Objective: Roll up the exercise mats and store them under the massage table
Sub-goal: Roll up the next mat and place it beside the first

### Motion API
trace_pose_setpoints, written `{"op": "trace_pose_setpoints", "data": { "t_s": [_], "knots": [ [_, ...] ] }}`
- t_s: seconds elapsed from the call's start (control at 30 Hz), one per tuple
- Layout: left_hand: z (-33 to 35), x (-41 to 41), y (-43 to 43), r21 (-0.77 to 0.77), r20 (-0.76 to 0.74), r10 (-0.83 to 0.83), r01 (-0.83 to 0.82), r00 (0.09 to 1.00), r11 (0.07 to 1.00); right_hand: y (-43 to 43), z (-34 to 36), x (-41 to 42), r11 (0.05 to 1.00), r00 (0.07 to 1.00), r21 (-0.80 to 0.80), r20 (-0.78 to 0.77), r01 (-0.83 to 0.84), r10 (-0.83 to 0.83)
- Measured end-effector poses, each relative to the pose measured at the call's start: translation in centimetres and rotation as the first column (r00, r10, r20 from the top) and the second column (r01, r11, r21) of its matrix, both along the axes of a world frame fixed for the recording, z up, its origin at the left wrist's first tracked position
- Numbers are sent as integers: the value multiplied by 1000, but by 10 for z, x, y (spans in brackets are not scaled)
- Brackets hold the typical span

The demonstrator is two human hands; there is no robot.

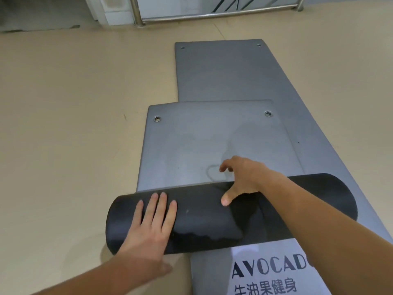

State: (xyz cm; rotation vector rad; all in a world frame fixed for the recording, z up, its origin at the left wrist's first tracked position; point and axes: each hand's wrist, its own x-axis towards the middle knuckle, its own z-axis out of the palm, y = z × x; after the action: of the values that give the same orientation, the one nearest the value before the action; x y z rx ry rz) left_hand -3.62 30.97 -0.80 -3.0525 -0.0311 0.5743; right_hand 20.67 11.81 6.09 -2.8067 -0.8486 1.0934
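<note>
A half-rolled grey exercise mat (212, 145) is seen on the tan floor (63, 124), lying over a second, flat mat (234, 71). The black roll (202, 216) could be skewed into a cone, since pressure is applied unevenly. At left, the left hand (153, 222) is laid flat, fingers spread, on the roll, gripping nothing. At right, the right hand (240, 177) is stretched over the roll's top, fingers open, thumb on the roll, nothing clasped. No massage table is visible.
</note>
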Motion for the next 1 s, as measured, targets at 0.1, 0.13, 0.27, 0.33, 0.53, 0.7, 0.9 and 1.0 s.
{"op": "trace_pose_setpoints", "data": {
  "t_s": [0.1, 0.13, 0.27, 0.33, 0.53, 0.7, 0.9, 1.0],
  "knots": [
    [2, 31, 24, -14, -94, 40, -41, 995, 999, 10, 5, -21, 993, 941, -15, 318, -118, 117],
    [9, 42, 31, -38, -78, 8, -11, 997, 999, 8, 2, -33, 986, 914, -21, 373, -164, 160],
    [37, 84, 57, -183, -135, -37, 12, 990, 983, -17, -2, -61, 972, 921, -79, 313, -220, 234],
    [46, 102, 67, -282, -220, -13, -51, 976, 958, -26, -9, -65, 945, 895, -228, 330, -234, 301],
    [54, 108, 64, -455, -540, 1, -293, 842, 841, -34, -4, -55, 930, 862, -162, 352, -329, 366],
    [69, 70, 66, -538, -548, -30, -326, 836, 778, -22, 16, -43, 913, 916, -129, 64, -387, 397],
    [60, 4, 10, -157, -27, -75, 70, 997, 985, 6, 29, -7, 974, 972, -67, -108, -218, 210],
    [42, 22, -5, -14, -229, 99, -104, 968, 994, 10, 36, -18, 961, 946, -37, 173, -273, 275]
  ]
}}
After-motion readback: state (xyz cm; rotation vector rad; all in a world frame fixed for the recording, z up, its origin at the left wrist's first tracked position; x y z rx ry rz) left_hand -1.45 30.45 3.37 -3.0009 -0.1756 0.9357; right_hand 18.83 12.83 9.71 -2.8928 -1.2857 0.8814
